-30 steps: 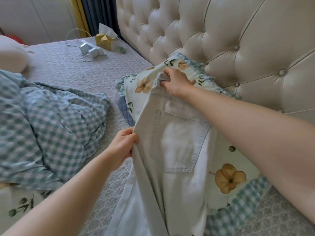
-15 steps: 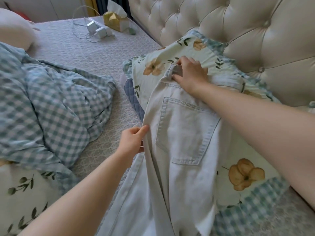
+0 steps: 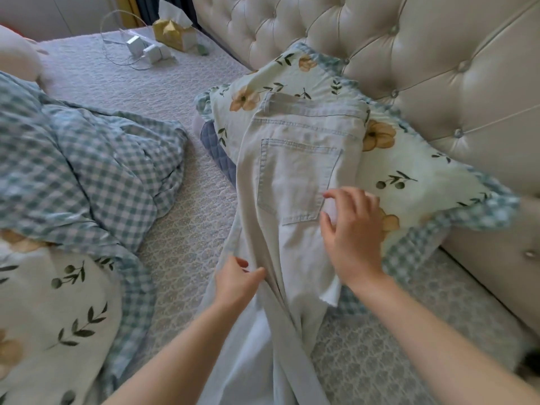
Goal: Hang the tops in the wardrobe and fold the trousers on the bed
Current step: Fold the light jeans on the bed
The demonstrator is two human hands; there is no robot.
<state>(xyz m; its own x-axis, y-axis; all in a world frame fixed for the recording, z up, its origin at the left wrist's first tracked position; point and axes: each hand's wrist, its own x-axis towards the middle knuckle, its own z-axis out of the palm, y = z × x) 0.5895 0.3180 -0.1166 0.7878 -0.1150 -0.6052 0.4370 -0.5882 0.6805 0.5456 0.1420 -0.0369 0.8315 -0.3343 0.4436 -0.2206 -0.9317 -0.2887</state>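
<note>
Since the bed (image 3: pixel 181 223) gives a soft base, I'd work taut: my left hand (image 3: pixel 238 283) pinches the side seam of the trousers (image 3: pixel 292 258), which lie seat-up, legs trailing toward me. My right hand (image 3: pixel 353 235), fingers spread and gripping nothing, is at the back pocket (image 3: pixel 298 179). I'd press it flat and sweep outward before folding leg over leg, because the waistband rides up on the floral pillow (image 3: pixel 423 171) and could skew the fold.
</note>
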